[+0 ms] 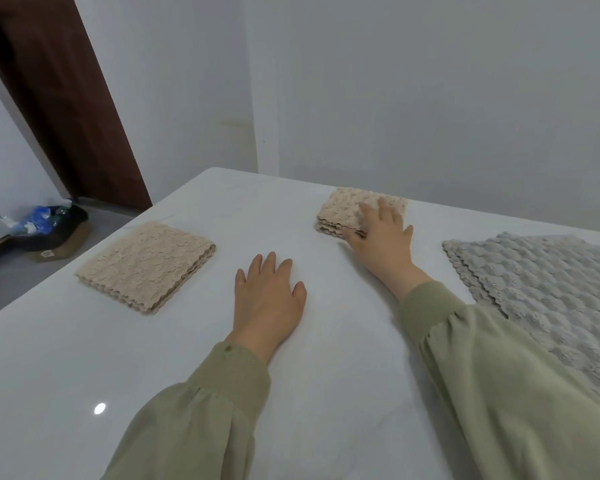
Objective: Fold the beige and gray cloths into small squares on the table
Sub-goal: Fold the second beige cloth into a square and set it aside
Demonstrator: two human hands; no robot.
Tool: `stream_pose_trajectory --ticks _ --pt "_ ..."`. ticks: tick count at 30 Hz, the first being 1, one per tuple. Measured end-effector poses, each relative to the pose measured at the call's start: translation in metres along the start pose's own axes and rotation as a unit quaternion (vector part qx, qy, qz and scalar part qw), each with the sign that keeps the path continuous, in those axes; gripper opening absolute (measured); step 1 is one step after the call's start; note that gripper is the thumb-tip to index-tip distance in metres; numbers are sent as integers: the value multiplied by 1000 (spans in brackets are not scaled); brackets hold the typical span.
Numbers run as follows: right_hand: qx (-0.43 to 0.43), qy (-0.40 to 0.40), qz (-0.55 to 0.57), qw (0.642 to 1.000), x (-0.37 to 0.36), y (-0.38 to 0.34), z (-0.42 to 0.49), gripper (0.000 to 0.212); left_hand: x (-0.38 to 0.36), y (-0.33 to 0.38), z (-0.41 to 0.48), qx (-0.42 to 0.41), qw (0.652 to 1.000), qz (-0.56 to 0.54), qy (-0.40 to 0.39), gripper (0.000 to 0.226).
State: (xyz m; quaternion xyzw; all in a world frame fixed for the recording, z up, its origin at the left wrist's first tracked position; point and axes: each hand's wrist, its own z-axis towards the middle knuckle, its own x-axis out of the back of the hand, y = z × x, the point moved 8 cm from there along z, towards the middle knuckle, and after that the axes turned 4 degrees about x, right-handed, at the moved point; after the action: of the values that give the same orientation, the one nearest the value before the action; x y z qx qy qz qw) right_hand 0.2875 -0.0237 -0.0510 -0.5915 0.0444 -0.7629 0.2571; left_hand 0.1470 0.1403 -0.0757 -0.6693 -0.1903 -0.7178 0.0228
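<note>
Three cloths lie on the glossy white table [326, 358], all of a nubby, bubbled weave with scalloped edges. The small beige square [343, 206] sits near the far edge of the table, folded into several layers that show as wavy lines along its near side. The right hand [381, 237] rests on top of it, its fingers [383, 209] straight and slightly spread, flat on the fabric, with the thumb lying along the square's near edge; nothing is pinched. The larger beige cloth [146, 265] lies toward the table's left edge, folded into a thick rectangle, well apart from both hands. The gray cloth [541, 289] spreads along the right edge, much bigger than the others, its stacked layers fanned at the left side; the right sleeve [499, 393] crosses its near part. The left hand [267, 299] lies palm down on bare table between the two beige pieces, fingers relaxed and nearly straight, holding nothing. Both sleeves are soft olive green with ribbed cuffs. Beyond the table's left edge, a cardboard box [63, 244] stands on the gray floor beside a dark brown door [66, 98].
</note>
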Motion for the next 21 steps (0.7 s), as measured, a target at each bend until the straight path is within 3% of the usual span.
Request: stream_pose_trajectory --ticks 3,10,21 --pt "19 -60 -43 997 -14 -3 0 55 1 1 0 0 1000 2 -3 55" --pt "50 -45 -65 996 -12 1 11 43 -3 1 -3 2 1000 21 -17 68" --pt "54 -33 -95 993 -7 -7 -21 53 -1 2 -1 -1 1000 11 -14 67"
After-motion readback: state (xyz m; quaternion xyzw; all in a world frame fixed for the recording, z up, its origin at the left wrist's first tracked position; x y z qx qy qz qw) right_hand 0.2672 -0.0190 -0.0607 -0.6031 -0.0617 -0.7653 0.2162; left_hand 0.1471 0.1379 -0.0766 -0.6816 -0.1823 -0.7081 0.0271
